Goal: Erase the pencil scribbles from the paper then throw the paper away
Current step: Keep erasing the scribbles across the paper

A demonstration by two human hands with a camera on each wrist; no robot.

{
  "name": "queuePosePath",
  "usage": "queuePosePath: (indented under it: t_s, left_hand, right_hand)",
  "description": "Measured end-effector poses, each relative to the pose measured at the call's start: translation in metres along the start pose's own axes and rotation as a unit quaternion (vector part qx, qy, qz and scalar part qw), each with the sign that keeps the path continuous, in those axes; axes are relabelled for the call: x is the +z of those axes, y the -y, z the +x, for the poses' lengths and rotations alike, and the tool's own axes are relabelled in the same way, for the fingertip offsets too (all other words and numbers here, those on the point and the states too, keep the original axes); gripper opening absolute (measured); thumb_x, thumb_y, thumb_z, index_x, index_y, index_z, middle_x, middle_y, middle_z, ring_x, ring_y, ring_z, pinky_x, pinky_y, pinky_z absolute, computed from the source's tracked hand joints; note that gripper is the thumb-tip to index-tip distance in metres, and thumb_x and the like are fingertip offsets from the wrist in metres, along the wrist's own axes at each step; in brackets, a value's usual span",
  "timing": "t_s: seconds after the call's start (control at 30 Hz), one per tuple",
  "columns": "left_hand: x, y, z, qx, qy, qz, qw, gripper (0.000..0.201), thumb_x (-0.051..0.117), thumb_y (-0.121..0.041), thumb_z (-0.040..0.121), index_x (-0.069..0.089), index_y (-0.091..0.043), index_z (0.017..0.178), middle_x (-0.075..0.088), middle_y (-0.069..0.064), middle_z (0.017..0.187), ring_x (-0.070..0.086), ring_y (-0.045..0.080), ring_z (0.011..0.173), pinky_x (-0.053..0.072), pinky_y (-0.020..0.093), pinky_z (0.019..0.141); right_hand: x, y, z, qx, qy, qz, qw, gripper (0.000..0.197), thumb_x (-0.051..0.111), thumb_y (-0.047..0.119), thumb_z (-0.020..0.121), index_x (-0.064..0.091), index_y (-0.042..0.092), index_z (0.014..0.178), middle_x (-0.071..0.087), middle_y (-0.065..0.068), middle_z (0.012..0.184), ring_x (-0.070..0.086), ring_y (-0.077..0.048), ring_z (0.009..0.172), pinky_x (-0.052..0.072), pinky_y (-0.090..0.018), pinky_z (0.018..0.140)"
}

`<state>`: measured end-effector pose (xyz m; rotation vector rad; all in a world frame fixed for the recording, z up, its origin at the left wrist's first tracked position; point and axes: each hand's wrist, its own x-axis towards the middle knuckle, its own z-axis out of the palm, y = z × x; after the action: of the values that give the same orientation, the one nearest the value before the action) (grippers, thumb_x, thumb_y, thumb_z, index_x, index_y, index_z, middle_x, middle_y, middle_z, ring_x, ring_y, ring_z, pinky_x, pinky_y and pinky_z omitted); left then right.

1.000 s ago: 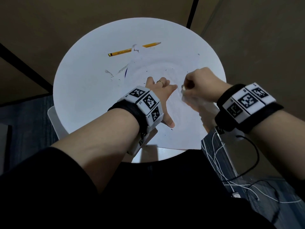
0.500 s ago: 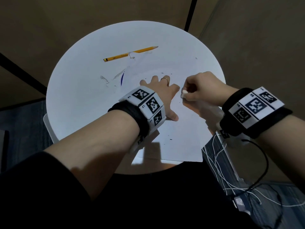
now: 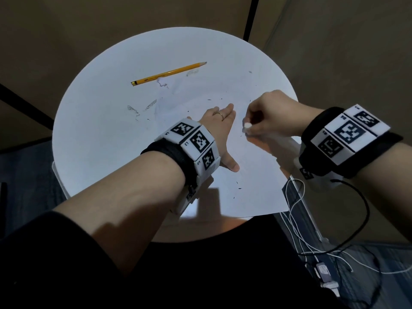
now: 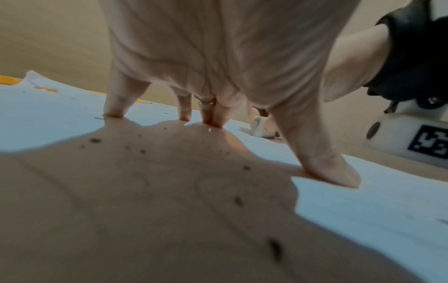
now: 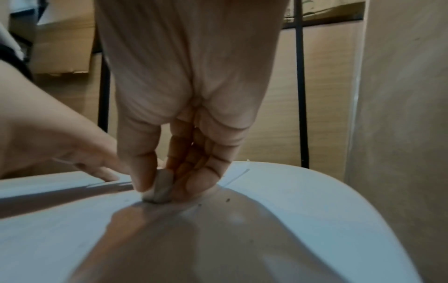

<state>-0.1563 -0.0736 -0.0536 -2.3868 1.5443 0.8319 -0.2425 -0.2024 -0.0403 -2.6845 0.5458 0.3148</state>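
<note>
- My left hand (image 3: 219, 130): fingers spread flat, pressing the paper (image 3: 256, 175) onto the worktop (image 3: 93, 134).
- My right hand (image 3: 270, 117): pinching the eraser (image 3: 246, 127) against the paper.
- Pencil (image 3: 169, 73): at 11 o'clock.

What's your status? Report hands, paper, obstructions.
Left hand flat, pressing the paper down. Right hand pinching the eraser onto the sheet. Eraser crumbs scattered; pencil lies clear, far side of table.

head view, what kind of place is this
Probably an indoor storage or work corner: a small round white table against plain panelled walls, cardboard boxes behind, loose cables on the carpeted floor.
</note>
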Motion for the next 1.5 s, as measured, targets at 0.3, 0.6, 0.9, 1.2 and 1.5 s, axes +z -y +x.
queuePosePath:
  t_s: [0.3,0.6,0.9,1.2,1.5]
  left_hand:
    - [-0.004,-0.001,-0.002,0.009,-0.013,0.012,1.000,0.125,0.075,-0.059,0.065,-0.004,-0.015,0.151,-0.011,-0.007,0.158,-0.003,0.017,0.145,0.020,0.041,0.111]
    - [-0.004,-0.001,-0.004,0.012,-0.007,0.021,1.000,0.126,0.074,-0.060,0.065,-0.007,-0.017,0.151,-0.014,-0.008,0.158,-0.005,0.017,0.145,0.015,0.041,0.113]
    - [-0.001,0.001,-0.005,0.019,0.002,0.030,0.999,0.130,0.075,-0.062,0.060,-0.008,-0.021,0.151,-0.018,-0.006,0.157,-0.009,0.017,0.145,0.009,0.044,0.113]
    - [-0.002,-0.001,-0.013,0.031,0.005,0.039,0.999,0.116,0.074,-0.059,0.064,0.005,-0.026,0.151,-0.014,-0.005,0.158,-0.011,0.016,0.145,0.005,0.041,0.113]
    - [-0.002,-0.002,-0.015,0.022,0.007,0.040,0.999,0.125,0.074,-0.058,0.065,-0.007,-0.020,0.151,-0.020,-0.004,0.157,-0.012,0.016,0.144,0.001,0.036,0.111]
  right_hand:
    - [-0.009,0.002,0.015,0.024,-0.023,-0.011,0.999,0.015,0.069,0.019,0.079,0.060,0.012,0.070,0.059,0.002,0.068,0.053,-0.015,0.068,0.038,-0.014,0.056]
    - [-0.007,0.009,0.017,0.014,-0.014,0.013,1.000,0.018,0.072,0.019,0.077,0.068,0.003,0.082,0.056,0.001,0.065,0.050,-0.013,0.063,0.035,-0.012,0.052]
    - [0.005,0.020,0.004,-0.024,0.025,0.035,0.999,0.018,0.074,0.019,0.074,0.068,0.003,0.080,0.058,0.002,0.061,0.051,-0.006,0.055,0.036,-0.009,0.052]
    - [0.005,0.033,-0.004,-0.081,0.078,-0.015,0.994,0.018,0.074,0.019,0.076,0.069,0.004,0.083,0.055,0.004,0.065,0.049,-0.010,0.061,0.033,-0.010,0.054]
    - [0.005,0.037,-0.011,-0.096,0.166,-0.051,0.980,0.006,0.073,0.018,0.076,0.069,0.013,0.076,0.063,0.005,0.067,0.051,-0.003,0.057,0.035,-0.006,0.053]
